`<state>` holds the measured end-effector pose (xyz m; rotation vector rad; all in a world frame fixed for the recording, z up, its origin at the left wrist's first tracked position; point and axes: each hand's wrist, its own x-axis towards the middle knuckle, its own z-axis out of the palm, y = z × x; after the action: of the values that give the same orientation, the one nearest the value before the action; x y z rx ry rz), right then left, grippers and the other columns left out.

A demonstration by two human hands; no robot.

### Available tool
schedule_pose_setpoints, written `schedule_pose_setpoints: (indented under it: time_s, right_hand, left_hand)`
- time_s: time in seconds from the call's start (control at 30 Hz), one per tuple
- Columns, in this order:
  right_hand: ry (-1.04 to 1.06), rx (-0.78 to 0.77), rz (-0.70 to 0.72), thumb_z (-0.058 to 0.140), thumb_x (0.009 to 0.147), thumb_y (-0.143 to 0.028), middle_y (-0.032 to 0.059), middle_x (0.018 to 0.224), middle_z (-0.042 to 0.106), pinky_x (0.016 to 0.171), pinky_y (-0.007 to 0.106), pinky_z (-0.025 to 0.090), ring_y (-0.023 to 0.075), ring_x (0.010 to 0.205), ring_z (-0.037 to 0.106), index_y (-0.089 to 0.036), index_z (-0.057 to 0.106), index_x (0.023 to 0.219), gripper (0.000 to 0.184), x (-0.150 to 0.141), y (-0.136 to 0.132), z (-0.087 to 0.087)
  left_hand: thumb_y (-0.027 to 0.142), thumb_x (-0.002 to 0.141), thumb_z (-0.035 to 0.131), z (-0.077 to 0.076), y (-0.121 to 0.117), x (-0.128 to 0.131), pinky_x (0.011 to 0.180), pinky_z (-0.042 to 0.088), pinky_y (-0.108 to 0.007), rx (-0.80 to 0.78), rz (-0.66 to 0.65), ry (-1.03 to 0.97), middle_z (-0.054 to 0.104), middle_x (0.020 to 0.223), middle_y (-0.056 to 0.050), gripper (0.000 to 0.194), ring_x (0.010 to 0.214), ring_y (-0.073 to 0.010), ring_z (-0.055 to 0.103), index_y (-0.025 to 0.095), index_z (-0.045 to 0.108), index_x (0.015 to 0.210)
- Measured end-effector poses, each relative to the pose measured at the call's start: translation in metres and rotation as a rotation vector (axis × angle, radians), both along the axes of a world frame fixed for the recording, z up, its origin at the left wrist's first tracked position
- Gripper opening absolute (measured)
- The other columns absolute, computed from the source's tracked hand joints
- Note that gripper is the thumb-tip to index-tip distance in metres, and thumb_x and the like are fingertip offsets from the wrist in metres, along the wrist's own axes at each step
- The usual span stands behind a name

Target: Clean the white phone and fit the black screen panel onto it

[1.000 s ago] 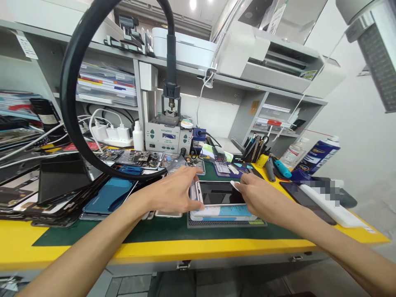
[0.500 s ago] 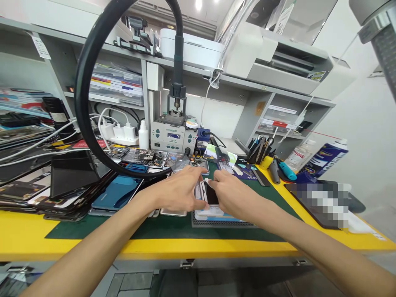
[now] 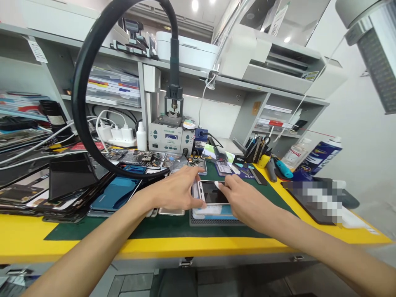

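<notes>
A white-framed phone (image 3: pixel 213 193) with a dark screen lies on a grey ridged mat (image 3: pixel 213 218) on the green bench mat. My left hand (image 3: pixel 177 190) rests at its left edge, fingers and thumb pinching the phone's end. My right hand (image 3: pixel 244 198) lies over the screen's right part, fingers closed on a small white wipe (image 3: pixel 217 185) that presses on the glass. Under the phone lies a white and blue strip (image 3: pixel 213 211).
A pile of dark phone screens and back covers (image 3: pixel 62 185) fills the left of the yellow bench. A soldering station (image 3: pixel 168 134) with a looping black hose (image 3: pixel 80 95) stands behind. Tools in a holder (image 3: pixel 258 150), bottles (image 3: pixel 318 156) and a dark tablet lie to the right.
My right hand swept left across the phone's screen with the wipe, then drew back rightward a little. The left hand stayed on the phone's left end.
</notes>
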<state>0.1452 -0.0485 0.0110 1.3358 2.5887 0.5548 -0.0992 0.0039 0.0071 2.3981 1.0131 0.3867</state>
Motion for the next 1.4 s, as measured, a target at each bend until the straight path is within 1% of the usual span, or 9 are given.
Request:
schedule_pose_setpoints:
  time_s: [0.1,0.27,0.37,0.5,0.7,0.9,1.1,1.23,1.4]
  right_hand:
    - [0.011,0.035,-0.045,0.050,0.085,0.005,0.0152,0.096,0.059,0.074,0.035,0.040,0.0280,0.090,0.056,-0.003,0.069,0.120,0.041,0.023,0.000,-0.003]
    - [0.023,0.059,-0.063,0.050,0.090,0.002,0.0096,0.084,0.057,0.068,0.031,0.034,0.0213,0.076,0.051,-0.005,0.072,0.119,0.036,0.055,0.001,0.001]
    - [0.041,0.068,-0.056,0.050,0.093,-0.001,0.0084,0.082,0.056,0.066,0.031,0.032,0.0205,0.073,0.048,-0.006,0.072,0.121,0.036,0.065,0.003,0.001]
    - [0.057,0.069,-0.030,0.050,0.094,-0.003,0.0098,0.085,0.057,0.068,0.031,0.034,0.0212,0.076,0.050,-0.005,0.073,0.121,0.035,0.072,0.006,-0.001]
    - [0.046,0.048,0.031,0.049,0.094,-0.002,0.0094,0.086,0.056,0.070,0.032,0.034,0.0212,0.078,0.047,-0.005,0.071,0.125,0.038,0.072,0.004,0.003]
    - [0.044,0.037,0.065,0.048,0.093,-0.002,0.0084,0.085,0.052,0.066,0.032,0.030,0.0197,0.072,0.042,-0.005,0.072,0.117,0.034,0.071,-0.002,0.003]
    - [0.041,0.035,0.053,0.048,0.089,0.001,0.0074,0.084,0.052,0.067,0.031,0.031,0.0205,0.073,0.043,-0.006,0.068,0.128,0.045,0.072,-0.011,-0.002]
    - [0.037,0.059,-0.006,0.049,0.084,0.003,0.0080,0.082,0.052,0.066,0.032,0.032,0.0213,0.073,0.046,-0.006,0.071,0.116,0.040,0.062,-0.021,-0.003]
    - [0.016,0.110,-0.089,0.051,0.078,0.006,0.0108,0.081,0.057,0.067,0.035,0.034,0.0251,0.076,0.051,-0.006,0.072,0.104,0.035,0.040,-0.028,-0.006]
  left_hand:
    - [0.065,0.077,0.072,0.000,0.000,-0.001,0.099,0.050,-0.043,-0.005,0.003,0.003,0.058,0.143,-0.015,0.095,0.128,-0.0372,0.058,0.020,0.038,0.155]
    - [0.066,0.078,0.071,-0.001,0.001,-0.001,0.099,0.050,-0.043,-0.006,-0.003,0.006,0.057,0.144,-0.016,0.096,0.128,-0.0368,0.057,0.021,0.036,0.156]
    - [0.066,0.079,0.070,-0.001,0.001,-0.001,0.099,0.049,-0.042,-0.002,-0.006,0.008,0.057,0.145,-0.016,0.096,0.127,-0.0366,0.058,0.020,0.036,0.157]
    - [0.065,0.080,0.069,0.002,0.000,-0.001,0.099,0.049,-0.043,0.002,-0.008,0.020,0.057,0.144,-0.016,0.095,0.124,-0.0366,0.060,0.018,0.037,0.156]
    - [0.065,0.081,0.070,0.000,0.001,-0.001,0.099,0.049,-0.042,-0.003,-0.006,0.021,0.055,0.145,-0.016,0.094,0.126,-0.0360,0.057,0.019,0.037,0.156]
    - [0.067,0.080,0.070,-0.001,0.002,-0.001,0.097,0.050,-0.041,-0.018,-0.008,0.030,0.055,0.146,-0.014,0.095,0.129,-0.0364,0.055,0.021,0.036,0.156]
    - [0.066,0.080,0.070,0.000,0.001,0.001,0.098,0.049,-0.041,0.000,0.005,0.037,0.056,0.145,-0.014,0.094,0.128,-0.0359,0.056,0.019,0.037,0.155]
    - [0.064,0.081,0.069,0.000,0.000,0.000,0.099,0.049,-0.041,0.009,0.005,0.040,0.057,0.144,-0.014,0.093,0.127,-0.0359,0.057,0.019,0.037,0.155]
    - [0.064,0.081,0.069,0.000,0.000,0.000,0.098,0.049,-0.040,-0.001,0.002,0.042,0.056,0.145,-0.014,0.094,0.125,-0.0354,0.058,0.018,0.036,0.156]
